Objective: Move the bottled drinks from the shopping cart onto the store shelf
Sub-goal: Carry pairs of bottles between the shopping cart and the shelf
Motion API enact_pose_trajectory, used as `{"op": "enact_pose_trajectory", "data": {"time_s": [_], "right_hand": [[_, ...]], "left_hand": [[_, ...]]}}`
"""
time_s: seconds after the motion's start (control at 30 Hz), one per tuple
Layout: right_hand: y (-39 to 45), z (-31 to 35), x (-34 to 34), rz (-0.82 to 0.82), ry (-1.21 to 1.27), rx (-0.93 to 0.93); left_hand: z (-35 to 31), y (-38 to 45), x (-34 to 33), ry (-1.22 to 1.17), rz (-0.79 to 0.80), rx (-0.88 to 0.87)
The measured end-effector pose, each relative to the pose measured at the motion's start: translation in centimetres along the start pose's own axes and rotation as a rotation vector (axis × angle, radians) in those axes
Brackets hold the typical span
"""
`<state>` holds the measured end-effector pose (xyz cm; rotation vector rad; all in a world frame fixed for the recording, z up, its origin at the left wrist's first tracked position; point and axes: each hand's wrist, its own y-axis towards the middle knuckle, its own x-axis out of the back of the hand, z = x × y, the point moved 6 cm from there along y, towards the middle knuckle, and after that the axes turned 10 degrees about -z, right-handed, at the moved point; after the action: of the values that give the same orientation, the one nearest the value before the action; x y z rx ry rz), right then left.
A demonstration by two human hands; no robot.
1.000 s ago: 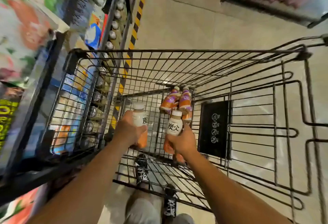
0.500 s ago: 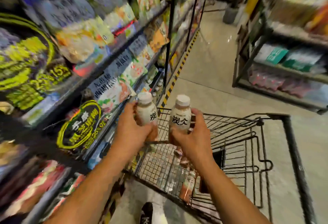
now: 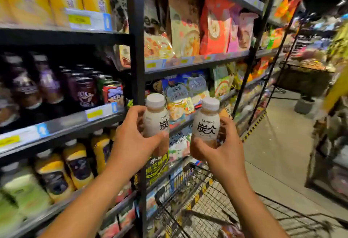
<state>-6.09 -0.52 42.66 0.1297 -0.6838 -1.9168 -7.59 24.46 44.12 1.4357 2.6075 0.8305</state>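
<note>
left hand [image 3: 131, 141] holding white-capped bottle [image 3: 156, 119], right hand [image 3: 216, 149] another [image 3: 206, 122]

Both arms raised; left hand [image 3: 131, 139] and right hand [image 3: 216, 149] apparently curled tight.

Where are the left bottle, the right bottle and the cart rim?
left bottle [image 3: 155, 119]: head view, on its label.
right bottle [image 3: 206, 122]: head view, on its label.
shopping cart [image 3: 162, 190]: head view, on its black rim.
</note>
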Motion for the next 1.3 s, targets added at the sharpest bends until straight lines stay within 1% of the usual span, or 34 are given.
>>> {"op": "enact_pose_trajectory", "data": {"time_s": [0.2,0.4,0.53,0.63,0.8,0.93,1.03,1.13,1.3], "right_hand": [[-3.0,7.4,-9.7,0.224,0.202,0.052],[-8.5,14.4,-20.8,0.424,0.346,0.061],[-12.1,18.1,-26.8,0.555,0.402,0.038],[-14.1,20.5,-29.8,0.632,0.455,0.031],[-15.5,23.5,-34.1,0.697,0.503,-0.003],[-15.6,25.7,-36.9,0.728,0.495,0.010],[-15.8,26.9,-38.5,0.750,0.494,0.007],[-16.0,28.0,-39.3,0.731,0.482,0.050],[-16.6,29.5,-39.5,0.707,0.439,0.180]], "left_hand": [[-0.8,1.1,13.7,0.079,-0.180,0.006],[1.3,1.3,27.0,0.219,-0.328,0.049],[2.2,0.9,33.6,0.251,-0.377,0.080],[2.8,0.7,37.7,0.222,-0.439,0.107],[3.0,0.9,42.8,0.222,-0.553,0.140],[3.0,1.4,45.6,0.211,-0.636,0.185],[2.9,1.6,47.0,0.231,-0.705,0.184],[2.9,1.5,47.3,0.255,-0.755,0.152],[3.6,1.5,47.2,0.394,-0.791,0.080]]}}
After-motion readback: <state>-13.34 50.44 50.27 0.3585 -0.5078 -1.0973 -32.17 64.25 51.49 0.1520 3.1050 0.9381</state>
